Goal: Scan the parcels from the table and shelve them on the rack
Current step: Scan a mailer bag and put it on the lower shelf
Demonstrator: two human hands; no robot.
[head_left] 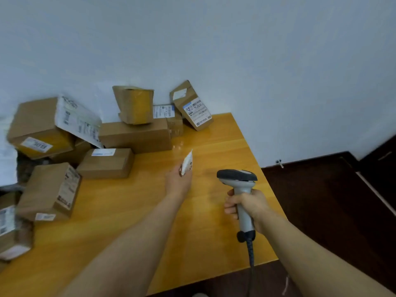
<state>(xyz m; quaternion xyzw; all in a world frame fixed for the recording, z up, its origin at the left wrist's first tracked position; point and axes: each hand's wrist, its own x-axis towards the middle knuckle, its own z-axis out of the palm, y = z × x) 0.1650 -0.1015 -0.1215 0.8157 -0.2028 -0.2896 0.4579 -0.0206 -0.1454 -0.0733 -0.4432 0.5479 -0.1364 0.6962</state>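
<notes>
From the head view, the left hand [179,183] reached out over the desk [214,232], its fingers closed on a small flat white packet [187,161] that it held up on edge above the wood. Blur made it hard to tell whether the packet's label faced the reader. The right hand [250,205] was wrapped firmly round the grip of a grey scanner [240,179], whose dark head pointed forward to just right of the packet, and its cable [250,254] hung down past the desk's near edge. The two were near each other but apart. This looked like the scanning step for one light parcel, about to happen or just happening. Most of the work seemed to lie ahead: a jumble of cardboard parcels [135,136] was heaped along the far and left side of the desk against the wall [214,50], some tilted, one leaning with its barcode label showing. No rack was in view, so nothing could be judged as shelved. Dark floor [321,200] showed at the right.
</notes>
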